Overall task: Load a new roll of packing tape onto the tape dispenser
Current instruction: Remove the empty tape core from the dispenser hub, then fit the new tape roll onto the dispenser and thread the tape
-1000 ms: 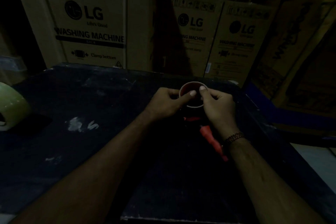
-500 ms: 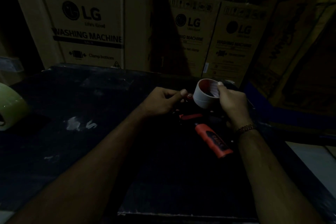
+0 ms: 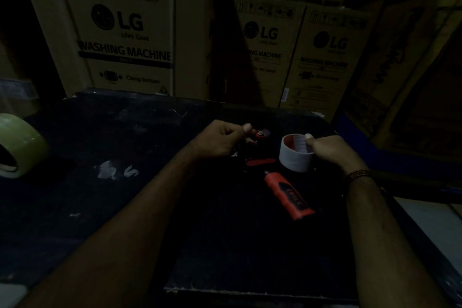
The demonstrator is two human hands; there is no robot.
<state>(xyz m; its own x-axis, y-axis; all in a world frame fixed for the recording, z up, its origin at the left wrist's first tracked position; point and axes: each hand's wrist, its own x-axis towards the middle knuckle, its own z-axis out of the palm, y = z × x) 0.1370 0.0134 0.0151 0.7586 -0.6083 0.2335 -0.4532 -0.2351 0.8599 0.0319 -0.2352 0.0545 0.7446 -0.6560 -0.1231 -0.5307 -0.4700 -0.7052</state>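
Cardboard boxes (image 3: 120, 32), at least three, back the dark counter (image 3: 125, 207). One new roll (image 3: 20, 145) lies well apart at far left, nearer the left hand (image 3: 220, 140), whose fingers pinch the one dispenser (image 3: 287, 192) at its hub. Right hand (image 3: 330, 152) fingers grip one empty core (image 3: 295, 157) beside it.

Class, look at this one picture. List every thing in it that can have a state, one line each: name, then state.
Empty white cardboard tape core: off the dispenser, held above the table.
Right hand: grips the core's rim.
Red and black tape dispenser: lying on the dark table, spindle bare.
Left hand: curled on the dispenser's front end.
Full greenish roll of packing tape: lying untouched at the table's far left.
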